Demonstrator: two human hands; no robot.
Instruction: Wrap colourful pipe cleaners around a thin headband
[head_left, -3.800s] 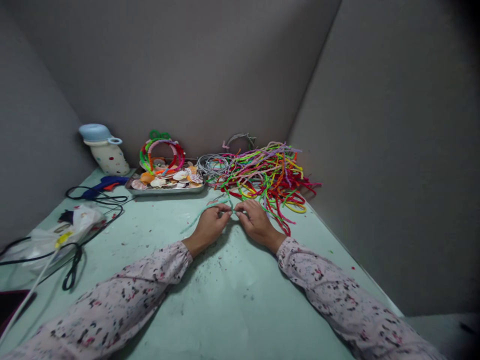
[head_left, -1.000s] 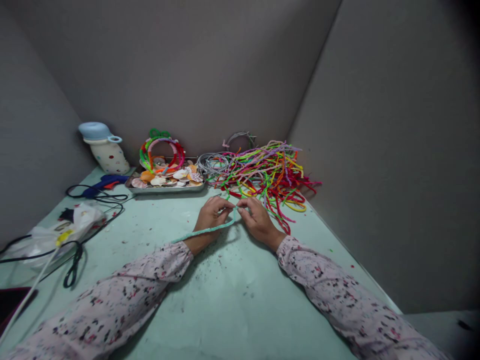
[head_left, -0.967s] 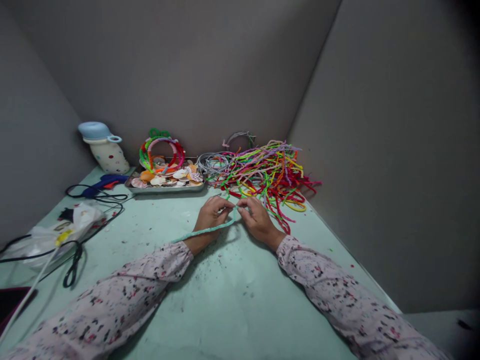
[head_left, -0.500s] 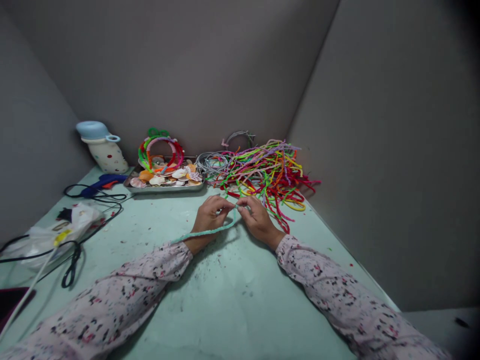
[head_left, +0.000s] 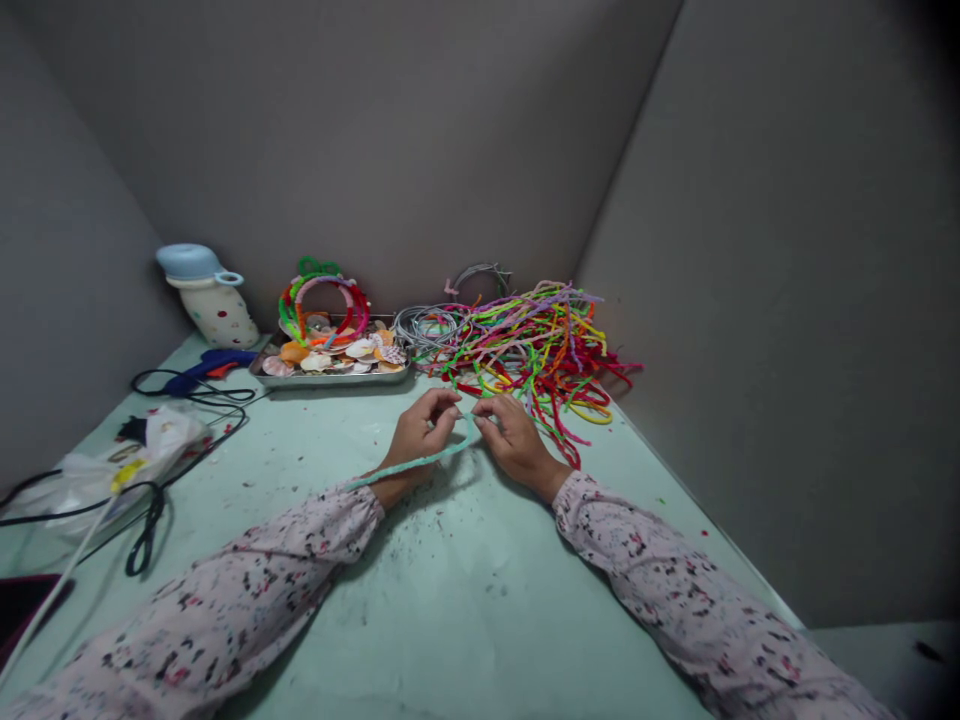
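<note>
A mint-green pipe cleaner [head_left: 417, 463] runs from above my left wrist, bends up near the fingertips and ends between my two hands. My right hand [head_left: 517, 442] pinches it near its upper end with thumb and forefinger. My left hand [head_left: 420, 430] sits just left of the bend, its thumb and fingers drawn together close to the same end. Whatever lies between the left fingertips is too small to make out. Both hands are held a little above the pale green table [head_left: 450, 620], the fingertips a short gap apart.
Behind the hands lie a heap of coloured pipe cleaners [head_left: 536, 340] and a coil of grey wire [head_left: 429, 328]. A metal tray [head_left: 337, 379] holds shells and a wreath-like ring [head_left: 285, 310]. At left are a bottle [head_left: 214, 310], black cables [head_left: 154, 525] and a plastic bag [head_left: 86, 480].
My left fingertips have drawn slightly left, away from the right ones, and the gap between them is wider. My right hand and the pipe cleaner have hardly moved.
</note>
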